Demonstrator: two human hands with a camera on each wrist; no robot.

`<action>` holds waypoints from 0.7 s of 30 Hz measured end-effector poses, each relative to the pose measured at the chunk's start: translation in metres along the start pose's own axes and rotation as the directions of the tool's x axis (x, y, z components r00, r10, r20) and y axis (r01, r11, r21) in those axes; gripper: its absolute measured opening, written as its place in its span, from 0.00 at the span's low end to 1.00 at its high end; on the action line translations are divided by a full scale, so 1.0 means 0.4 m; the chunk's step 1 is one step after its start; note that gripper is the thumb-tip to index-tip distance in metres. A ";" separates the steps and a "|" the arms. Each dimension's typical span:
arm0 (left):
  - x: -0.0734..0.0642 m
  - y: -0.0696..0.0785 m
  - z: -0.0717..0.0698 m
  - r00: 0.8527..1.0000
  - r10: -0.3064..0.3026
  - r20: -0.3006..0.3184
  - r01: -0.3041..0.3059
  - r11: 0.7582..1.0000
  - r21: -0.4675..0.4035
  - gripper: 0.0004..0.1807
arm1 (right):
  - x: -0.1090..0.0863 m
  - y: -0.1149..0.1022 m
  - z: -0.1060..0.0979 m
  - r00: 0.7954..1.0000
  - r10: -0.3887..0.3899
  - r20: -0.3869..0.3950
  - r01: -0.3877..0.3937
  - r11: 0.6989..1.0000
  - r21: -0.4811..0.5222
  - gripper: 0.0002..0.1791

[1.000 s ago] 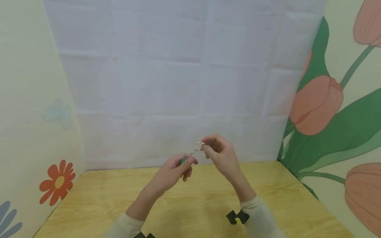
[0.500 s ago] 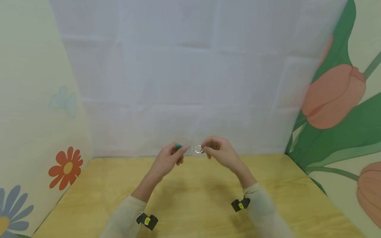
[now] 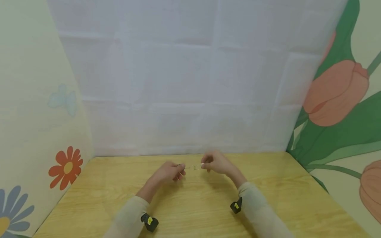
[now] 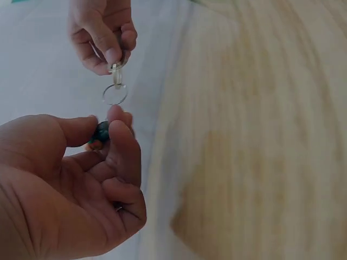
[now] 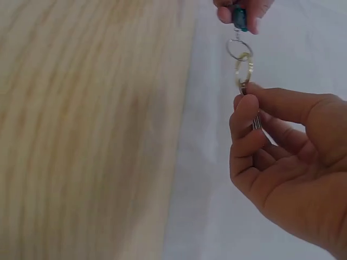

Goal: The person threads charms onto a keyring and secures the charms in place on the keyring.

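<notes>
My left hand [image 3: 169, 172] pinches a small green charm [image 4: 103, 131] with an orange bit, between thumb and fingertips. A short chain joins the charm to a thin silver ring [image 5: 227, 50]. Linked through that ring is a gold-coloured ring [image 5: 251, 66], seen most clearly in the right wrist view. My right hand [image 3: 217, 162] pinches a small ridged metal piece [image 5: 256, 122] at the gold ring's other end. Fingers cover most of this piece, so its kind is unclear. The linked rings span the gap between both hands, low over the table, blurred in the head view.
A wood-grain table [image 3: 193, 205] lies beneath both hands. Behind it hangs a creased white cloth [image 3: 190, 82]. Flower-patterned panels flank the table, with a red flower [image 3: 68, 168] at left and pink tulips [image 3: 336, 94] at right. Both wrists wear black cameras.
Both hands have come down from in front of the white cloth to low over the table, still holding the charm and metal piece. The linked rings now run level between them.
</notes>
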State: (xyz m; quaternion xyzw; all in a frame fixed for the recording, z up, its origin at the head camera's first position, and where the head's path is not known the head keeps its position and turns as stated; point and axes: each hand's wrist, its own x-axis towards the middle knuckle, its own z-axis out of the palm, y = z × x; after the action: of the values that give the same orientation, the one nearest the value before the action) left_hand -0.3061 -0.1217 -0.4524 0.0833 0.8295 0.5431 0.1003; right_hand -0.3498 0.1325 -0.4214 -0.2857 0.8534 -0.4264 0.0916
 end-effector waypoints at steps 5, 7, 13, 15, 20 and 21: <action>-0.007 -0.019 0.019 0.999 -0.043 0.018 0.043 0.999 0.018 0.20 | -0.004 0.022 0.020 0.995 0.096 0.007 -0.096 0.995 -0.006 0.05; -0.010 -0.020 0.024 0.999 -0.050 0.000 0.050 0.998 0.036 0.20 | -0.008 0.032 0.026 0.993 0.118 0.023 -0.117 0.993 -0.026 0.05; -0.011 -0.018 0.033 0.997 -0.074 -0.035 0.077 0.994 0.079 0.18 | -0.023 0.049 0.039 0.990 0.103 0.093 -0.092 0.989 -0.112 0.07; -0.009 -0.019 0.036 0.997 -0.074 -0.034 0.077 0.992 0.098 0.17 | -0.027 0.050 0.042 0.989 0.103 0.110 -0.089 0.987 -0.131 0.08; -0.011 -0.021 0.049 0.996 -0.074 -0.045 0.078 0.990 0.115 0.11 | -0.040 0.052 0.039 0.987 0.139 0.080 -0.119 0.970 -0.213 0.03; -0.013 -0.022 0.051 0.996 -0.078 -0.052 0.084 0.990 0.114 0.11 | -0.044 0.053 0.035 0.987 0.147 0.066 -0.127 0.963 -0.236 0.03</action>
State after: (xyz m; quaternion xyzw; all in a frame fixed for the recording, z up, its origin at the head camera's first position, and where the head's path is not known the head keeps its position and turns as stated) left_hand -0.2961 -0.1085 -0.4678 0.0424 0.8646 0.4910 0.0978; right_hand -0.3385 0.1430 -0.4480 -0.2520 0.9104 -0.3046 0.1222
